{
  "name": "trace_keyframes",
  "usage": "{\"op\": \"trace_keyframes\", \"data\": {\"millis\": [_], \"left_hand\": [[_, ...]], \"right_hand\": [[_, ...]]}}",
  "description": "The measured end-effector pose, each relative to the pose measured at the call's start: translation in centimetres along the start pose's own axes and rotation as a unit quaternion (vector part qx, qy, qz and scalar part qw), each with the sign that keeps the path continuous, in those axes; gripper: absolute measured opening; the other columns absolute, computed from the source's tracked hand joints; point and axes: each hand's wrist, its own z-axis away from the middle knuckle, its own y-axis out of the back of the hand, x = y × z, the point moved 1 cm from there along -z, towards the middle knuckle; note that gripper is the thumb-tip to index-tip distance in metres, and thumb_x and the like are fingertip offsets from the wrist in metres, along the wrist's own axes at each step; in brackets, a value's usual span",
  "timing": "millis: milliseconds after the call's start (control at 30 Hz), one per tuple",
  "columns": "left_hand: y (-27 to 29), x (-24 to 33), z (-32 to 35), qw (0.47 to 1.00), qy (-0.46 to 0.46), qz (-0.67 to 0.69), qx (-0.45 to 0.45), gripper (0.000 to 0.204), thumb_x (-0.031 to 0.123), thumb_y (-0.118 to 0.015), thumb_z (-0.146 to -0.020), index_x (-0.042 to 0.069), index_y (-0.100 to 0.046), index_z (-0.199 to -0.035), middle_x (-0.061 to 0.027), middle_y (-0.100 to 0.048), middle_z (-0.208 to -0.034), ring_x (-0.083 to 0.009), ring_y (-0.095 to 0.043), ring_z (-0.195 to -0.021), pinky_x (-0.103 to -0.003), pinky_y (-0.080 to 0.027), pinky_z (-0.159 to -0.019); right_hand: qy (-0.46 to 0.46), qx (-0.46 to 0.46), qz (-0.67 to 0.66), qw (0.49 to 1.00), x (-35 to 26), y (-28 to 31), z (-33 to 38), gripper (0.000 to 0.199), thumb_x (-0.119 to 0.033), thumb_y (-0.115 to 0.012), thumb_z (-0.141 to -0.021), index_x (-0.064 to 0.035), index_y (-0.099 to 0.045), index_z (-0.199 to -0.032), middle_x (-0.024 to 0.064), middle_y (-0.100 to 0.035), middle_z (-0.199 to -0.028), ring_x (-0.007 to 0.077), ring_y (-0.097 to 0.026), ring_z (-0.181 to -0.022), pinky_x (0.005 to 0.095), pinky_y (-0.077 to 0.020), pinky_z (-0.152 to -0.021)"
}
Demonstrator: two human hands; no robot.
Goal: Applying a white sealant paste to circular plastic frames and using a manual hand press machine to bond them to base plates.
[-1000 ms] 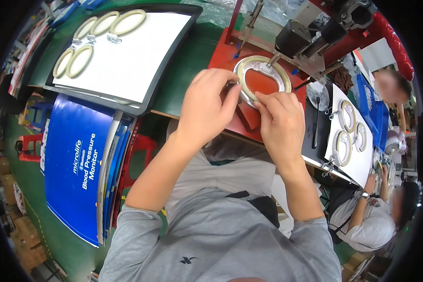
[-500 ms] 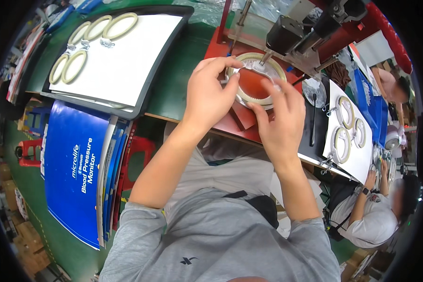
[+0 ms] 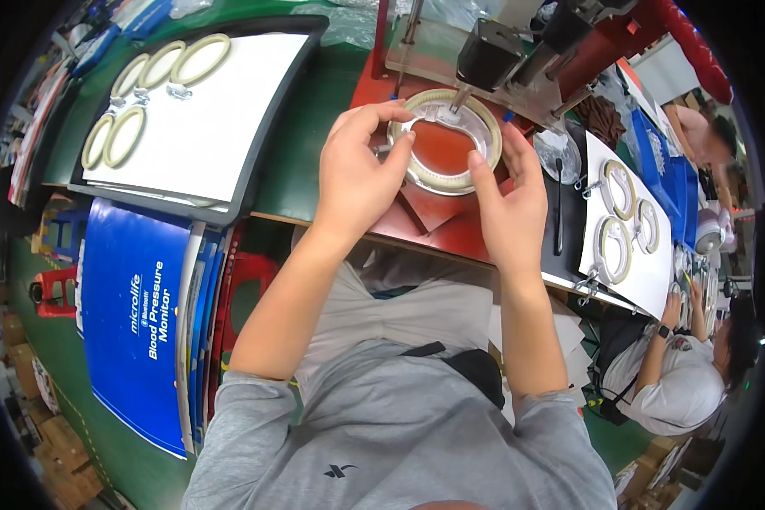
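Note:
A round cream-coloured ring [image 3: 436,184] with a clear inner rim lies on the red base [image 3: 450,223] of a bench press, beneath its black block [image 3: 490,53]. The ring's middle shows reddish-brown. My left hand [image 3: 353,161] pinches the ring's left edge between thumb and fingers. Across from it, my right hand [image 3: 516,195] has its thumb on the ring's right edge and its fingers around the outer side. The fingertips of the right hand are partly hidden behind the ring's rim.
Several similar rings [image 3: 124,136] rest on a white sheet in a black tray [image 3: 245,183] at left. More rings [image 3: 613,250] lie on white paper at right, by a black stick-like tool [image 3: 558,208]. Blue printed boards [image 3: 127,331] stand below the tray. A co-worker [image 3: 676,382] sits at right.
My right hand has moved from above the ring's middle to its right edge, thumb laid on the rim. My left hand keeps its hold. The whole view has shifted slightly.

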Motion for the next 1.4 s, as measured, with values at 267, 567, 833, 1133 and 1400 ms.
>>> {"op": "trace_keyframes", "data": {"millis": [267, 567, 833, 1133, 1400], "left_hand": [[0.4, 0.1, -0.1, 0.998, -0.014, -0.051, -0.02, 0.025, 0.006, -0.077, -0.092, 0.003, -0.072, -0.117, -0.0117, -0.071, -0.127, -0.0161, -0.071, -0.101, -0.029, -0.057, -0.093], [0.5, 0.0, -0.2, 0.999, -0.011, -0.03, -0.01, 0.022, 0.004, -0.076, -0.088, 0.004, -0.073, -0.11, -0.0123, -0.072, -0.125, -0.0251, -0.067, -0.113, -0.034, -0.058, -0.091], [0.7, 0.5, -0.3, 0.999, 0.001, -0.034, -0.017, 0.025, 0.005, -0.077, -0.087, 0.004, -0.073, -0.112, -0.0126, -0.073, -0.123, -0.0249, -0.068, -0.109, -0.034, -0.058, -0.089], [0.9, 0.7, -0.6, 0.996, -0.009, -0.081, -0.044, 0.035, 0.006, -0.078, -0.09, 0.002, -0.073, -0.125, -0.0125, -0.072, -0.122, -0.0183, -0.072, -0.103, -0.03, -0.056, -0.093], [0.0, 1.0, -0.7, 0.992, 0.002, -0.125, -0.032, 0.027, 0.004, -0.074, -0.09, 0.003, -0.076, -0.117, -0.0127, -0.074, -0.112, -0.0186, -0.073, -0.093, -0.03, -0.058, -0.088]], "right_hand": [[-0.014, 0.046, -0.053, 0.997, 0.9, -1.0, 0.0, 0.049, -0.011, -0.069, -0.103, 0.0081, -0.053, -0.145, 0.0211, -0.066, -0.141, 0.0249, -0.062, -0.134, 0.0349, -0.0461, -0.113], [-0.034, 0.083, -0.076, 0.993, 0.3, -1.1, -0.6, 0.036, -0.008, -0.069, -0.102, 0.0071, -0.06, -0.134, 0.0176, -0.072, -0.128, 0.0209, -0.069, -0.119, 0.0312, -0.0534, -0.1], [-0.019, 0.098, -0.101, 0.99, 0.3, -1.3, -0.2, 0.028, -0.004, -0.07, -0.1, 0.0059, -0.067, -0.126, 0.0143, -0.074, -0.12, 0.0173, -0.072, -0.107, 0.0303, -0.0566, -0.093], [0.004, 0.034, -0.054, 0.998, 0.5, -1.1, -1.4, 0.032, 0.006, -0.06, -0.101, 0.0065, -0.063, -0.133, 0.0135, -0.07, -0.13, 0.018, -0.067, -0.122, 0.0295, -0.0516, -0.106], [0.155, 0.024, 0.227, 0.961, 0.4, -1.0, -3.4, 0.032, 0.008, -0.058, -0.093, 0.0024, -0.071, -0.121, 0.018, -0.072, -0.124, 0.038, -0.069, -0.113, 0.0415, -0.0541, -0.099]]}}
